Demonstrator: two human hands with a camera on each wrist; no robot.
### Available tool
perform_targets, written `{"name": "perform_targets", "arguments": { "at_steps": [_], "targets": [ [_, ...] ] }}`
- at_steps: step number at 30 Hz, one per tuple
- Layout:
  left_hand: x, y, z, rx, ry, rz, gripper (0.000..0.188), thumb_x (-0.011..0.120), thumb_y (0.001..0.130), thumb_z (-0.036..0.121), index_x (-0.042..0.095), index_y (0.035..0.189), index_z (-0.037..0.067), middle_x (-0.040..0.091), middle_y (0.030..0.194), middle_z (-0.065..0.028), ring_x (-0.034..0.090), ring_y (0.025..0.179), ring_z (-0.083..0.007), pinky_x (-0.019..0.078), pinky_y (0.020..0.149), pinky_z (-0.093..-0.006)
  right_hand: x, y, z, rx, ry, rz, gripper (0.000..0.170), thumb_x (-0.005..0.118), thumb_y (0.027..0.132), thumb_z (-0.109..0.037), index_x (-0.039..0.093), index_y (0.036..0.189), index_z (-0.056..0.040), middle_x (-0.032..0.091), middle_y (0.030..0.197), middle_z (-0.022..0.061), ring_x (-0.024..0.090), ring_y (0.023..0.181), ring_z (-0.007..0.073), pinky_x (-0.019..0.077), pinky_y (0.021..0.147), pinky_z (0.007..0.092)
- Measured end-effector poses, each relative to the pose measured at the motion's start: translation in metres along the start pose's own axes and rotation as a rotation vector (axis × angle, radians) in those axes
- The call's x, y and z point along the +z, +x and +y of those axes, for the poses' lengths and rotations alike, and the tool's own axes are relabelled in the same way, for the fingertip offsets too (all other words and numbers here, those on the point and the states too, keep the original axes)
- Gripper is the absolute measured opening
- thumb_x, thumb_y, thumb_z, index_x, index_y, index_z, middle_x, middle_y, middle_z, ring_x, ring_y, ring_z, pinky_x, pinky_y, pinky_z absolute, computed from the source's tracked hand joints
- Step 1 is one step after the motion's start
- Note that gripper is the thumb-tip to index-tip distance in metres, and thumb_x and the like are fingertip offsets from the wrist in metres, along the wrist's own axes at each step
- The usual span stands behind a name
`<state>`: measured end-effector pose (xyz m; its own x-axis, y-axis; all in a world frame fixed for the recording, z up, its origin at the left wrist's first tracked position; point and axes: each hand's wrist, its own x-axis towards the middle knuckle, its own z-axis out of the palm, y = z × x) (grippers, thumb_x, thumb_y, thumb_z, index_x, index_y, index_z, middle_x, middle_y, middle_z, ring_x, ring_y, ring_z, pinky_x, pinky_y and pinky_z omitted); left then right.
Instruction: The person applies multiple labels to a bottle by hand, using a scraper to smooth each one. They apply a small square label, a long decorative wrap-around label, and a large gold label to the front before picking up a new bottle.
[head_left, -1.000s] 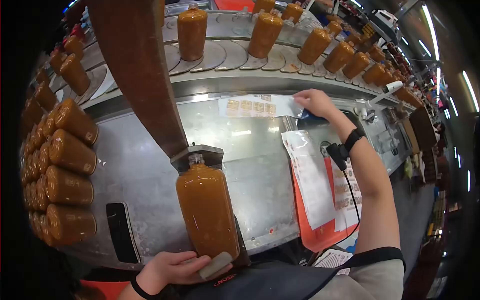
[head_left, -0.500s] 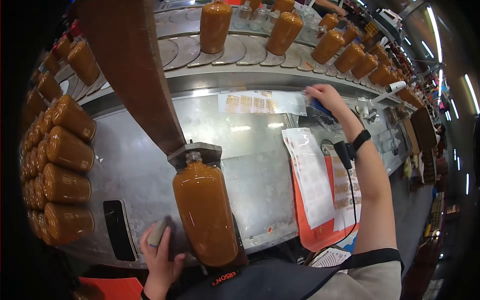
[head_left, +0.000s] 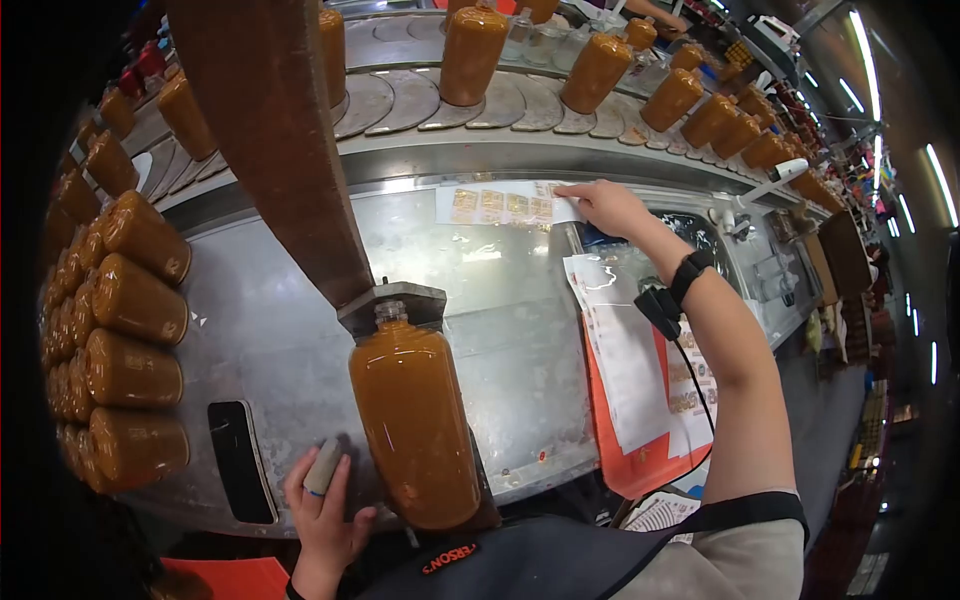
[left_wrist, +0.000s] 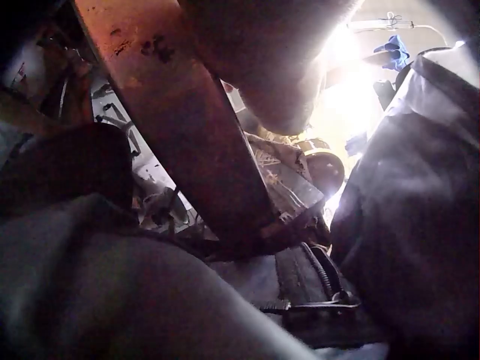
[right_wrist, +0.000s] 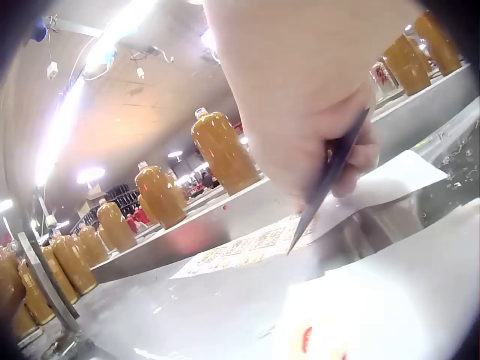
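My right hand (head_left: 612,208) is at the right end of a pale strip of gold-printed stickers (head_left: 490,206), fingertips on its edge. A dark blue, thin pointed tool (right_wrist: 327,180) is gripped in that hand, its tip down at the sheet in the right wrist view. Beside the bottle, my left hand (head_left: 325,515) rests with fingers spread at the table's near edge. A grey finger cover (head_left: 322,466) sits on one of its fingers. The glossy amber-brown bottle (head_left: 415,425) lies with its neck against a metal holder (head_left: 392,308), untouched by either hand.
A phone (head_left: 242,462) lies left of the bottle, near stacked brown bottles (head_left: 135,375). At right, white printed sheets (head_left: 625,370) overlap an orange tray (head_left: 625,480). A brown beam (head_left: 270,150) crosses above the table. Behind, a conveyor (head_left: 420,105) carries more bottles.
My left hand has left the bottle's base and moved left onto the table. The right hand drew back right, then came left onto the sticker strip. Conveyor bottles have shifted right.
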<state>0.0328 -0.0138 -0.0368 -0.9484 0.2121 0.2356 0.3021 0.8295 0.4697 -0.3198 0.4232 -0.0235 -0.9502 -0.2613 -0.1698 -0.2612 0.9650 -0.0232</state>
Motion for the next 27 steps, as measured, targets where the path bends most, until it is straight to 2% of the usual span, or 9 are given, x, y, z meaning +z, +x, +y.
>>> {"name": "perform_targets", "arguments": {
  "at_steps": [4, 6, 8, 11, 16, 18, 22, 24, 27],
  "targets": [
    [-0.004, 0.005, -0.009, 0.002, -0.008, -0.010, 0.058, 0.057, 0.094, 0.048, 0.061, 0.127, 0.000, 0.055, 0.133, -0.0191, 0.046, 0.127, -0.0403, 0.0394, 0.104, -0.0499, 0.012, -0.010, 0.041, -0.022, 0.110, 0.105, 0.034, 0.051, 0.090, -0.017, 0.072, 0.117, -0.0233, 0.071, 0.098, 0.0164, 0.067, 0.089, 0.0355, 0.0527, 0.082, 0.0435],
    [-0.004, 0.006, -0.013, 0.007, 0.001, 0.006, 0.058, 0.056, 0.095, 0.048, 0.061, 0.127, 0.000, 0.055, 0.132, -0.0194, 0.046, 0.127, -0.0403, 0.0399, 0.103, -0.0496, 0.012, -0.019, 0.051, 0.132, 0.207, 0.066, 0.030, 0.056, 0.089, -0.021, 0.074, 0.113, -0.0219, 0.072, 0.096, 0.0152, 0.068, 0.087, 0.0348, 0.0537, 0.080, 0.0413],
    [-0.006, 0.007, -0.014, 0.011, -0.013, 0.007, 0.058, 0.056, 0.095, 0.048, 0.062, 0.126, -0.001, 0.056, 0.132, -0.0196, 0.046, 0.126, -0.0403, 0.0400, 0.103, -0.0497, 0.015, -0.019, 0.057, 0.197, 0.267, 0.084, 0.030, 0.063, 0.088, -0.031, 0.075, 0.108, -0.0116, 0.073, 0.093, 0.0170, 0.069, 0.085, 0.0326, 0.0536, 0.079, 0.0388],
    [-0.008, 0.008, -0.018, 0.051, -0.018, 0.022, 0.055, 0.057, 0.095, 0.047, 0.063, 0.124, 0.000, 0.056, 0.131, -0.0192, 0.048, 0.124, -0.0398, 0.0421, 0.102, -0.0494, 0.028, -0.004, 0.070, 0.517, 0.449, 0.135, 0.057, 0.076, 0.079, -0.048, 0.071, 0.087, 0.0080, 0.071, 0.081, 0.0195, 0.067, 0.067, 0.0276, 0.0509, 0.066, 0.0395],
    [0.001, 0.001, 0.002, 0.310, 0.009, 0.105, 0.043, 0.060, 0.094, 0.043, 0.068, 0.116, 0.007, 0.059, 0.127, -0.0135, 0.053, 0.117, -0.0353, 0.0501, 0.095, -0.0456, 0.033, -0.009, 0.083, 0.666, 0.755, 0.144, 0.050, 0.084, 0.074, -0.043, 0.070, 0.078, 0.0046, 0.064, 0.070, 0.0072, 0.054, 0.054, 0.0158, 0.0422, 0.052, 0.0341],
    [-0.004, 0.005, 0.029, 0.592, -0.053, 0.136, 0.034, 0.065, 0.091, 0.042, 0.071, 0.109, 0.014, 0.060, 0.121, -0.0067, 0.055, 0.114, -0.0289, 0.0541, 0.092, -0.0407, 0.035, -0.027, 0.082, 0.626, 1.122, 0.192, 0.039, 0.085, 0.075, -0.034, 0.070, 0.076, 0.0015, 0.063, 0.068, 0.0059, 0.054, 0.053, 0.0139, 0.0408, 0.050, 0.0320],
    [-0.004, 0.026, 0.050, 0.779, 0.038, 0.055, 0.030, 0.073, 0.086, 0.036, 0.073, 0.113, 0.025, 0.056, 0.124, 0.0034, 0.051, 0.120, -0.0219, 0.0531, 0.096, -0.0384, 0.043, -0.014, 0.084, 0.707, 1.125, 0.217, 0.024, 0.083, 0.076, -0.023, 0.071, 0.076, -0.0012, 0.064, 0.068, 0.0047, 0.055, 0.055, 0.0134, 0.0422, 0.050, 0.0311],
    [0.009, 0.027, 0.051, 0.761, 0.078, -0.001, 0.033, 0.073, 0.085, 0.032, 0.072, 0.117, 0.027, 0.052, 0.131, 0.0055, 0.047, 0.124, -0.0238, 0.0512, 0.099, -0.0386, 0.046, -0.013, 0.093, 0.620, 1.181, 0.227, 0.022, 0.082, 0.076, -0.021, 0.072, 0.077, -0.0015, 0.064, 0.069, 0.0045, 0.056, 0.056, 0.0135, 0.0434, 0.051, 0.0312],
    [0.013, 0.037, 0.051, 0.623, -0.092, 0.110, 0.056, 0.078, 0.079, 0.032, 0.062, 0.131, 0.020, 0.048, 0.139, -0.0079, 0.045, 0.129, -0.0328, 0.0475, 0.103, -0.0429, 0.053, -0.003, 0.112, 0.511, 1.083, 0.407, 0.011, 0.077, 0.078, -0.012, 0.074, 0.082, -0.0020, 0.068, 0.075, 0.0058, 0.061, 0.064, 0.0141, 0.0486, 0.059, 0.0301]
  ]
}}
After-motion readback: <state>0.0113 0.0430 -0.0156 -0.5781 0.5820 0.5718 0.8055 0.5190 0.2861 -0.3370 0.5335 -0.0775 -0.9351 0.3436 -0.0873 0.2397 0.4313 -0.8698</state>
